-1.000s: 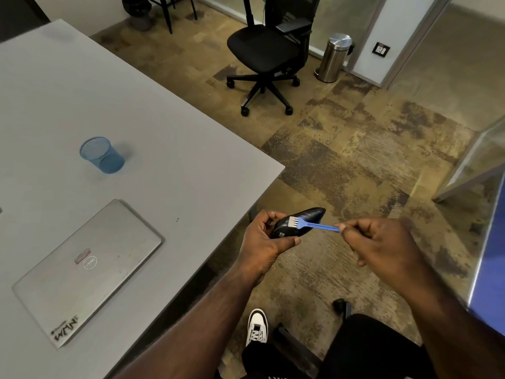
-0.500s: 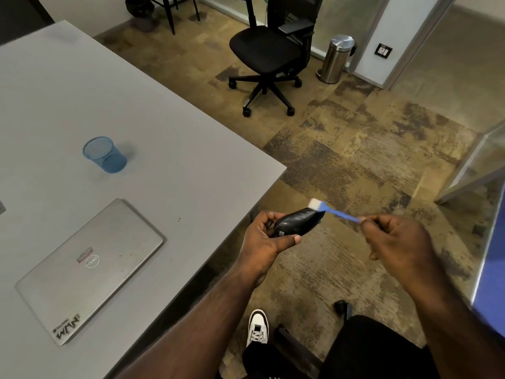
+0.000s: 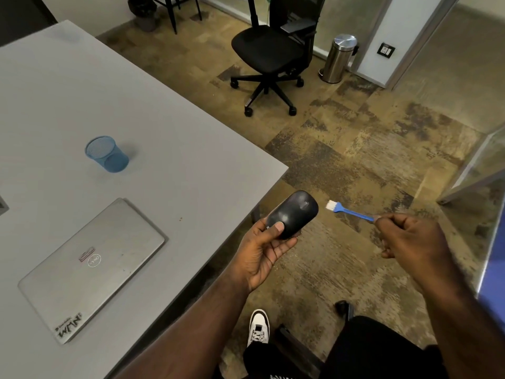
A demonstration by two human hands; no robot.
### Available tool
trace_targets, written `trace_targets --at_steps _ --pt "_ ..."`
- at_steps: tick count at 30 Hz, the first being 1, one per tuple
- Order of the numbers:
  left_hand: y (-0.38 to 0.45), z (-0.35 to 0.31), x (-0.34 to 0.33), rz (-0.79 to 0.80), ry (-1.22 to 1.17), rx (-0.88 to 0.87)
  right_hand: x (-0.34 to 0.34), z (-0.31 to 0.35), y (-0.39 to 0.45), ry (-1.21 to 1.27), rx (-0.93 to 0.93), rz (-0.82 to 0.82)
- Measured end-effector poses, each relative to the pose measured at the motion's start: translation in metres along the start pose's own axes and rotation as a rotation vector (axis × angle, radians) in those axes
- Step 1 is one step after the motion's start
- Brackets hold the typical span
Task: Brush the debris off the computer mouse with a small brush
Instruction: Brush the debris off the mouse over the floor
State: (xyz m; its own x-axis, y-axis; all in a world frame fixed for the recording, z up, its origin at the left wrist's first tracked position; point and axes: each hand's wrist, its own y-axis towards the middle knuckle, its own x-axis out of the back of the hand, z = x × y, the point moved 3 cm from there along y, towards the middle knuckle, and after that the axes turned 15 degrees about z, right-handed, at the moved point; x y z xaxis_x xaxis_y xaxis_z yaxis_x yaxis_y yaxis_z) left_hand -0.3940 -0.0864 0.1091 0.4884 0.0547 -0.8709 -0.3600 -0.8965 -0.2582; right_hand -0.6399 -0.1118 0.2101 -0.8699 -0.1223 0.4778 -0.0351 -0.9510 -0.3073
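Left hand grasps the black mouse; right hand pinches the blue brush, bristles just right of the mouse, pointing at it.

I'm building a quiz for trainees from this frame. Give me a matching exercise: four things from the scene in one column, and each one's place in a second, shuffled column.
Things:
1. computer mouse
2. small brush
3. laptop
4. blue mesh cup

Places:
A. closed, flat on the table
B. held in the right hand
C. upright on the table, beyond the laptop
D. held in the left hand

Pairs: 1-D, 2-B, 3-A, 4-C
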Motion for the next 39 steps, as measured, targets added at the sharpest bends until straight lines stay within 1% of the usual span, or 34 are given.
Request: trace_targets --at_steps 2,4,6,9,13,17,19,22,24,26,28,30,32,35,39 --pt "0.000 0.000 -0.001 0.021 -0.044 0.006 0.001 0.007 -0.002 0.053 0.063 0.013" --pt "0.001 0.001 -0.004 0.035 -0.080 0.013 -0.006 0.016 -0.006 0.093 0.132 0.082" --pt "0.002 0.002 -0.008 0.044 -0.110 0.020 -0.016 0.021 -0.009 0.084 0.155 0.151" --pt "0.003 0.004 -0.012 0.033 -0.144 0.023 -0.024 0.015 -0.011 0.079 0.095 0.188" --pt "0.002 0.002 -0.009 -0.006 -0.206 0.003 -0.018 0.007 -0.014 0.091 0.019 0.259" --pt "0.003 0.002 -0.005 -0.038 -0.196 0.003 -0.010 0.019 -0.017 0.098 0.125 0.193" --pt "0.004 0.003 -0.007 -0.045 -0.166 0.007 -0.014 0.028 -0.020 0.071 0.183 0.190" --pt "0.006 0.004 -0.013 -0.031 -0.149 0.012 -0.026 0.030 -0.025 -0.016 0.187 0.243" --pt "0.007 0.004 -0.014 -0.031 -0.173 0.002 -0.035 0.026 -0.028 -0.115 0.158 0.325" --pt "0.008 0.003 -0.013 -0.031 -0.184 -0.002 -0.038 0.024 -0.032 -0.146 0.159 0.370" --pt "0.008 0.002 -0.012 -0.035 -0.192 0.012 -0.031 0.027 -0.033 -0.053 0.200 0.322" --pt "0.009 0.001 -0.013 -0.031 -0.203 0.019 -0.021 0.032 -0.029 0.043 0.236 0.214" --pt "0.008 0.002 -0.014 -0.019 -0.227 0.040 -0.017 0.035 -0.024 0.064 0.254 0.176" --pt "0.009 0.005 -0.021 0.009 -0.251 0.065 -0.031 0.032 -0.024 -0.019 0.237 0.250" --pt "0.010 0.004 -0.019 -0.001 -0.265 0.076 -0.044 0.021 -0.032 -0.124 0.208 0.355"
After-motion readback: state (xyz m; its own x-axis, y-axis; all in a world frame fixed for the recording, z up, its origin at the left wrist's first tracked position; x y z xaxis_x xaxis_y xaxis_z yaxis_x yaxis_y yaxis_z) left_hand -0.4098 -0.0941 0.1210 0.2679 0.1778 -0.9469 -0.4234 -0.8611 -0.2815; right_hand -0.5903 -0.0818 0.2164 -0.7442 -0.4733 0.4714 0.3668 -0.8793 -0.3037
